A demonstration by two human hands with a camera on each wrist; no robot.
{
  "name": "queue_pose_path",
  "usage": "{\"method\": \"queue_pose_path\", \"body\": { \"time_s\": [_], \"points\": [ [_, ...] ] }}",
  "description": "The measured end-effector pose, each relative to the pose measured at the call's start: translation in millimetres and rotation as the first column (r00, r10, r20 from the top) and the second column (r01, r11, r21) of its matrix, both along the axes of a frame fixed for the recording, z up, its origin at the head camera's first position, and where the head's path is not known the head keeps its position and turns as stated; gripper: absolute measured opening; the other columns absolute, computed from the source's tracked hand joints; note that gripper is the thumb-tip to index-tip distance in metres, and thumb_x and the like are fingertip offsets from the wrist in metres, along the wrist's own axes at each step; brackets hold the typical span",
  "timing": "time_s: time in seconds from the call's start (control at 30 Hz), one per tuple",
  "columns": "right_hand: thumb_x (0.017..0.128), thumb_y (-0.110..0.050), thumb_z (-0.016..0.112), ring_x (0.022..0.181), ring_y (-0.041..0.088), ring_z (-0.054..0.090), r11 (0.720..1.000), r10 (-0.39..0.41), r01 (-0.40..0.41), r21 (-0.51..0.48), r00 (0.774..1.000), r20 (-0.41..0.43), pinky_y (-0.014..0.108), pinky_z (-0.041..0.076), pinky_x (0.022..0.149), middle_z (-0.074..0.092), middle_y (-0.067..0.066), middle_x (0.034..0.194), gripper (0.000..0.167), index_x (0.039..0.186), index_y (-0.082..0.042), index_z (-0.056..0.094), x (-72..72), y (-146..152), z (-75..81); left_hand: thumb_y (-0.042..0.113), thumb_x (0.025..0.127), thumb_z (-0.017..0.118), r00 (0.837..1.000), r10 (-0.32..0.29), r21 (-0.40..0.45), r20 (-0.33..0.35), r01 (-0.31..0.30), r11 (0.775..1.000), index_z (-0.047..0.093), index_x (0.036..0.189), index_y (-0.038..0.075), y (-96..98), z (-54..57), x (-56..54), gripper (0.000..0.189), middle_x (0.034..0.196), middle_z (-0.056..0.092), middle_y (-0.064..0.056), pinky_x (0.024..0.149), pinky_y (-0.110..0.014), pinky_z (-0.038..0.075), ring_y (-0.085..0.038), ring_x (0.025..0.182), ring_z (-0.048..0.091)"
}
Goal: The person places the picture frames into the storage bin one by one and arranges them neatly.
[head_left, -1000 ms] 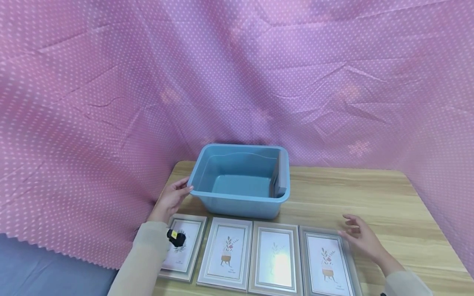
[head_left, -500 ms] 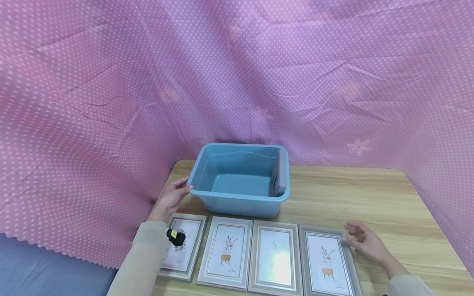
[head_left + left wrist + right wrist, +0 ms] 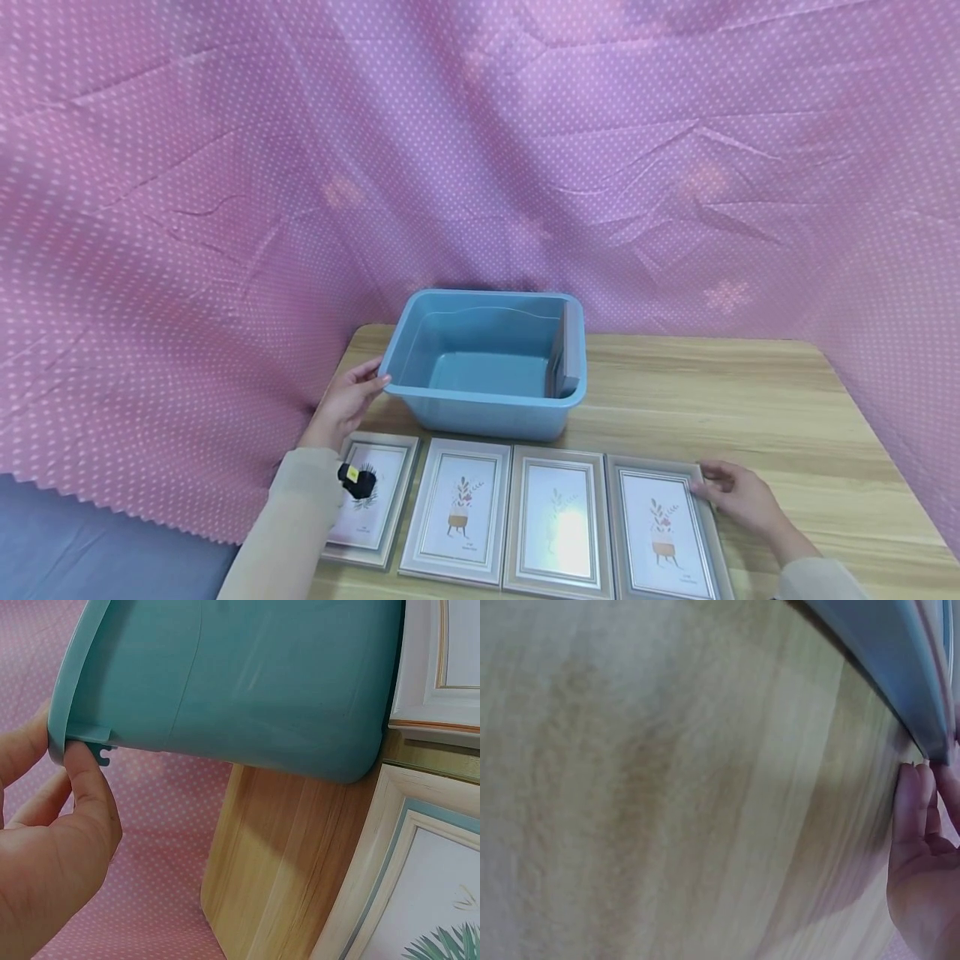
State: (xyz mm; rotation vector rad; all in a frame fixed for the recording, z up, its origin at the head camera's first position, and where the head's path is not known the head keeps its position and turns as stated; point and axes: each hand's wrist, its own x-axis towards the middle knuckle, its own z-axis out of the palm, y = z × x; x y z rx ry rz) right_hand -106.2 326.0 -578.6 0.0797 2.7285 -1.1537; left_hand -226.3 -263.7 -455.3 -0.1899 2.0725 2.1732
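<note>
At the basin's left front corner my left hand (image 3: 348,404) pinches the rim of the blue plastic basin (image 3: 483,417). The left wrist view shows the thumb and fingers (image 3: 94,787) on either side of that rim. My right hand (image 3: 742,498) is at the upper right corner of the rightmost picture frame (image 3: 663,533), which lies flat. Its thumb is over the frame's edge and its other fingers are against the side. In the right wrist view the fingertips (image 3: 907,780) meet the frame's corner. Another picture frame (image 3: 572,350) stands on edge inside the basin, against its right wall.
Left of the rightmost frame lie a beige frame (image 3: 558,575), a white frame (image 3: 453,567) and a silver-beige frame (image 3: 367,554) partly under the left wrist. The wooden table (image 3: 712,392) extends to the right. A pink dotted cloth (image 3: 480,167) hangs behind it.
My right hand has moved slightly down and right, closing from above the rightmost frame's corner onto its edge. My left hand and the basin have stayed in place.
</note>
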Motion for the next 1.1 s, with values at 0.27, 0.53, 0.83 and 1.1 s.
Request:
{"method": "queue_pose_path", "body": {
  "time_s": [0.27,0.53,0.83,1.1],
  "points": [
    [0.085,-0.028,0.072,0.096,0.039,0.062,0.998,-0.057,0.057,-0.030,0.998,0.015,0.030,0.058,0.066,0.058,0.030,0.115,0.063,0.126,0.014,0.048,0.0,-8,5.5,-0.005,0.093,0.056,1.000,0.004,-0.001,0.008,-0.004,1.000,0.035,0.142,-0.006,0.1,1.2,-0.3,0.054,0.136,0.040,-0.026,0.092,-0.019,0.046,-0.017,0.109,0.052],
    [0.085,-0.017,0.071,0.095,0.041,0.061,0.997,-0.080,0.080,-0.021,0.997,0.015,0.029,0.058,0.063,0.058,0.031,0.112,0.055,0.123,0.015,0.049,-1.0,-12,13.3,-0.005,0.092,0.056,1.000,0.013,0.014,0.020,-0.014,1.000,0.036,0.142,-0.005,0.2,2.9,-0.4,0.054,0.135,0.042,-0.023,0.092,-0.019,0.047,-0.014,0.106,0.053],
    [0.086,-0.021,0.070,0.103,0.046,0.057,0.994,-0.072,0.076,-0.085,0.996,0.045,0.033,0.059,0.068,0.053,0.035,0.119,0.058,0.127,0.013,0.046,-3.3,-6,17.0,-0.007,0.092,0.055,1.000,0.015,0.026,0.013,-0.015,1.000,0.036,0.141,-0.007,2.6,6.5,1.4,0.053,0.132,0.044,-0.023,0.091,-0.019,0.047,-0.013,0.103,0.054],
    [0.086,-0.017,0.071,0.097,0.040,0.062,0.977,-0.040,0.053,-0.208,0.997,0.069,0.033,0.059,0.067,0.054,0.035,0.118,0.060,0.128,0.015,0.043,-8.2,4,22.3,-0.006,0.093,0.054,1.000,-0.006,0.006,0.011,0.006,1.000,0.033,0.142,-0.007,3.3,7.0,2.0,0.053,0.139,0.037,-0.027,0.092,-0.018,0.046,-0.017,0.111,0.051]
  ]
}}
